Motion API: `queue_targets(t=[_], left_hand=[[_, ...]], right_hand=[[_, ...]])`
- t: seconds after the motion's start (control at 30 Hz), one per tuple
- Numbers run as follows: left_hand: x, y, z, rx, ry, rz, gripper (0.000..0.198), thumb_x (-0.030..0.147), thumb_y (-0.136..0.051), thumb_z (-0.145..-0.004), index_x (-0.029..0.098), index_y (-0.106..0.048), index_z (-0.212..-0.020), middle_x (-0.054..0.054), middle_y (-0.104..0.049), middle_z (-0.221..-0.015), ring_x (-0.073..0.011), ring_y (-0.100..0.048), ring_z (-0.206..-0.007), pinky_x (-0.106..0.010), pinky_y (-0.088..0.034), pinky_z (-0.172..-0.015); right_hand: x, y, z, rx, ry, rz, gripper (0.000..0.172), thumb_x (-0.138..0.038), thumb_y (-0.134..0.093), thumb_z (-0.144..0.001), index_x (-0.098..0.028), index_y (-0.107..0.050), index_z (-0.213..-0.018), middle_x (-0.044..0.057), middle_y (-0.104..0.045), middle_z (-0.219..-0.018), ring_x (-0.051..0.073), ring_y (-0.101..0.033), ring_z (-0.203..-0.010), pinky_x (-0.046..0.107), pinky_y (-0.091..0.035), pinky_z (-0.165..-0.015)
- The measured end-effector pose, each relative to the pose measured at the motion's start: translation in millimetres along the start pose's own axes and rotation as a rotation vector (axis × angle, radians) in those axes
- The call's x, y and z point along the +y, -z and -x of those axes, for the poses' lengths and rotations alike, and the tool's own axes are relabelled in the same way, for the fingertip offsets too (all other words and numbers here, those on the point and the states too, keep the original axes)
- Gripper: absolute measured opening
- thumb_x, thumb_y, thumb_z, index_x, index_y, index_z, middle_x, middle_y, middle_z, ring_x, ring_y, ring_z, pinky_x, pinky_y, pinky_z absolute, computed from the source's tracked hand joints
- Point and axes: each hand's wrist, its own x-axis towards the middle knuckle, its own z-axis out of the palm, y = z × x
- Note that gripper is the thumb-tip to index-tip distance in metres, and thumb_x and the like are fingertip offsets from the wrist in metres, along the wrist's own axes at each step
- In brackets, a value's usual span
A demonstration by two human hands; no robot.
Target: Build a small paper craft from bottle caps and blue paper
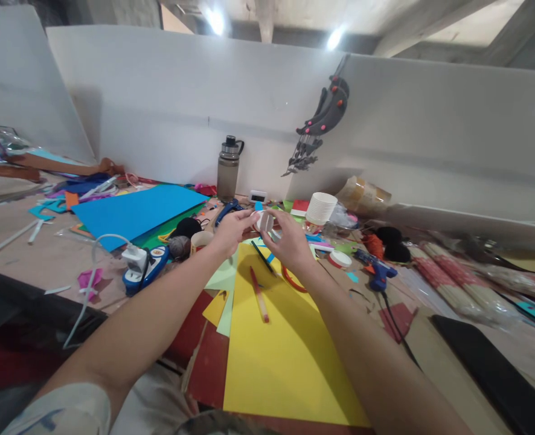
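Note:
Both my arms reach out over the cluttered craft table. My left hand [232,231] and my right hand [290,241] meet above the far end of a yellow paper sheet [276,350], and their fingers pinch a small white round object [264,222], perhaps a tape roll, between them. A red pencil [259,295] and a dark pen [262,257] lie on the yellow sheet just below my hands. A red ring-shaped piece [290,281] lies under my right wrist.
A large blue sheet [136,211], a grey water bottle [228,169], a stack of white paper cups [320,208], a blue glue gun [376,269], black pompoms [392,241], bundled sticks [448,284] and a white charger [136,260] crowd the table. White partition boards [159,103] stand behind.

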Motion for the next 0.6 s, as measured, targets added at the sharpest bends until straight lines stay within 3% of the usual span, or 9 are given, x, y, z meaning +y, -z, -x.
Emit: queue_targets(t=[0.13,0.23,0.5,0.6], left_hand=[[1.4,-4.9,2.4,0.009,-0.039,-0.024,0.042,0.026,-0.084,-0.062,0.012,-0.07,-0.099,-0.008,-0.073,-0.092,-0.0158,-0.067,-0.077,-0.03,-0.056,-0.074],[1.8,-6.7,2.4,0.0,-0.064,-0.032,0.046,0.025,-0.084,-0.062,0.012,-0.069,-0.103,-0.009,-0.074,-0.094,-0.0171,-0.068,-0.08,-0.031,-0.055,-0.076],[-1.7,-2.1,-1.3,-0.069,-0.163,-0.084,0.043,0.022,-0.079,-0.063,0.014,-0.068,-0.104,-0.008,-0.074,-0.099,-0.0174,-0.067,-0.087,-0.029,-0.053,-0.079],[-0.8,-2.4,-1.8,-0.054,-0.185,-0.084,0.039,0.018,-0.078,-0.062,0.014,-0.069,-0.1,-0.007,-0.073,-0.098,-0.0176,-0.067,-0.09,-0.027,-0.052,-0.08]], right_hand=[[-1.6,0.3,-0.4,0.028,0.009,0.0,0.045,-0.02,-0.06,-0.079,-0.021,-0.054,-0.123,0.015,-0.062,-0.119,0.027,-0.06,-0.109,0.044,-0.056,-0.085],[-3.0,0.9,-0.7,0.051,0.039,0.037,0.045,-0.019,-0.061,-0.079,-0.022,-0.053,-0.123,0.014,-0.061,-0.119,0.028,-0.058,-0.113,0.046,-0.054,-0.09],[-0.3,-2.7,3.5,0.105,0.034,0.054,0.045,-0.033,-0.061,-0.089,-0.021,-0.053,-0.131,0.017,-0.063,-0.128,0.03,-0.059,-0.118,0.051,-0.05,-0.097],[-1.7,-3.1,3.7,0.092,-0.017,-0.042,0.046,-0.039,-0.064,-0.087,-0.024,-0.055,-0.13,0.014,-0.063,-0.13,0.029,-0.06,-0.119,0.051,-0.05,-0.099]])
